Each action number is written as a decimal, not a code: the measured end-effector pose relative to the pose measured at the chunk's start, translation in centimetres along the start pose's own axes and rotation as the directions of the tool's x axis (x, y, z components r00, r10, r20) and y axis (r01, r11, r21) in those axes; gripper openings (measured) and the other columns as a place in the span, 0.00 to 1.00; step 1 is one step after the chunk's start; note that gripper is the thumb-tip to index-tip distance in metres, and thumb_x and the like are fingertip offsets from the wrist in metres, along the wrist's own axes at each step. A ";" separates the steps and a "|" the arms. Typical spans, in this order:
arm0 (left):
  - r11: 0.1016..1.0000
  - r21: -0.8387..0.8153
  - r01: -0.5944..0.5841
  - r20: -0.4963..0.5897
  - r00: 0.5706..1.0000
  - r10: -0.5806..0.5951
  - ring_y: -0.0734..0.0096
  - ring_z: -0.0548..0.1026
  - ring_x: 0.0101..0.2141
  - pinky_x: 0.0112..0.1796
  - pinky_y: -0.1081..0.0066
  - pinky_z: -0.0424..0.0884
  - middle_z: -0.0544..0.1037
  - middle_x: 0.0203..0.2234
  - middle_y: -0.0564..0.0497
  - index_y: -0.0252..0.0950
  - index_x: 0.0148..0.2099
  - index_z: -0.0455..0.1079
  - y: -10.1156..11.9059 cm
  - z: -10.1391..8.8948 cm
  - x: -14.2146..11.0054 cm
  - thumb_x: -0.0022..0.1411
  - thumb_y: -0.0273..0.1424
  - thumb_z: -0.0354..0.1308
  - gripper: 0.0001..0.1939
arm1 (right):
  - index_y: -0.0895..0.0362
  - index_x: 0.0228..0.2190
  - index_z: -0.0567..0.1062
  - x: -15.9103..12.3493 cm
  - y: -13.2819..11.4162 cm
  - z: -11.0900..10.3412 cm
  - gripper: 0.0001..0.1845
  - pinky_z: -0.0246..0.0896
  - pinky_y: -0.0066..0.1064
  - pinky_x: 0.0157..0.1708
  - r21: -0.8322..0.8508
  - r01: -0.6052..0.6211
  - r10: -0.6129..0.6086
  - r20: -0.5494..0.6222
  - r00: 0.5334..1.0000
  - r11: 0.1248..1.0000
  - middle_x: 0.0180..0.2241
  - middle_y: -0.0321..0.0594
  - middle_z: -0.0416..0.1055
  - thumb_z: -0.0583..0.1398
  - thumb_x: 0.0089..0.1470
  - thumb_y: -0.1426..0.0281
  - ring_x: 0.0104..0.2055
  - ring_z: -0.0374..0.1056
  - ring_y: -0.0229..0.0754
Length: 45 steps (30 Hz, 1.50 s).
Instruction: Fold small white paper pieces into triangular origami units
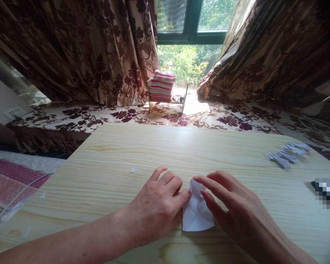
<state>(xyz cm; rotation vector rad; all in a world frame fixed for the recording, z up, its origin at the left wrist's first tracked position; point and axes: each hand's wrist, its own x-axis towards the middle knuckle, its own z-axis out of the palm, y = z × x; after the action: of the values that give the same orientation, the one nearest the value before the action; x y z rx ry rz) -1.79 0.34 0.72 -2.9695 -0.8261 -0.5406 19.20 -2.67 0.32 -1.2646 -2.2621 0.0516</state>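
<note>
A small white piece of paper [195,212], partly folded, lies on the light wooden table [181,154] near the front edge. My left hand [156,205] rests on the table at the paper's left side, fingers curled, with fingertips pressing its upper left edge. My right hand [231,205] lies over the paper's right side, its fingers stretched toward the top fold and pressing it down. Both hands touch the paper, which stays flat on the table.
Three folded white paper shapes [288,153] lie at the table's right edge. A tiny paper scrap [133,169] sits left of my hands. A stack of pink striped cloth [162,85] on a small wooden stand sits by the window, between flowered curtains.
</note>
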 end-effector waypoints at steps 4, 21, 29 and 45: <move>1.000 -0.006 -0.012 -0.006 1.000 0.012 0.63 0.65 0.37 0.50 0.55 0.60 0.71 0.34 0.47 0.33 0.45 0.69 0.0 0.1 -0.2 0.62 0.27 0.50 0.10 | 0.54 0.44 0.70 0.8 -0.9 -0.1 0.18 0.61 0.33 0.29 -0.118 0.127 -0.135 -0.054 0.989 0.985 0.33 0.42 0.65 0.52 0.55 0.82 0.32 0.61 0.41; 0.996 -0.062 0.057 -0.063 0.996 -0.061 0.64 0.67 0.38 0.51 0.56 0.59 0.71 0.32 0.47 0.33 0.43 0.70 -0.2 0.3 -0.7 0.61 0.26 0.51 0.10 | 0.56 0.34 0.74 0.2 0.0 0.0 0.09 0.57 0.31 0.31 -0.138 0.105 -0.105 0.004 0.994 0.985 0.32 0.42 0.66 0.54 0.56 0.78 0.32 0.62 0.41; 0.995 -0.077 0.060 -0.040 0.997 -0.063 0.63 0.67 0.38 0.51 0.55 0.59 0.72 0.33 0.47 0.35 0.43 0.70 -0.1 0.3 -0.6 0.61 0.27 0.51 0.10 | 0.56 0.34 0.73 0.5 0.0 0.3 0.08 0.58 0.32 0.32 -0.134 0.076 -0.078 -0.011 0.997 0.988 0.34 0.43 0.67 0.54 0.58 0.75 0.33 0.63 0.41; 0.996 -0.087 0.036 -0.099 0.994 -0.044 0.65 0.67 0.37 0.51 0.56 0.60 0.72 0.32 0.47 0.34 0.42 0.71 -0.2 0.5 -1.0 0.62 0.26 0.49 0.10 | 0.56 0.31 0.75 2.1 -0.5 0.9 0.10 0.57 0.34 0.33 -0.174 0.079 -0.077 0.018 0.997 0.982 0.34 0.44 0.69 0.54 0.59 0.72 0.34 0.65 0.43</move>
<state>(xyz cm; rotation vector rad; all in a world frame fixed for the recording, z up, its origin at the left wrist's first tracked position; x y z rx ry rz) -2.55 0.05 -0.09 -2.9772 -0.8766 -0.7390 17.49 -1.10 0.63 -1.2639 -2.3654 -0.1726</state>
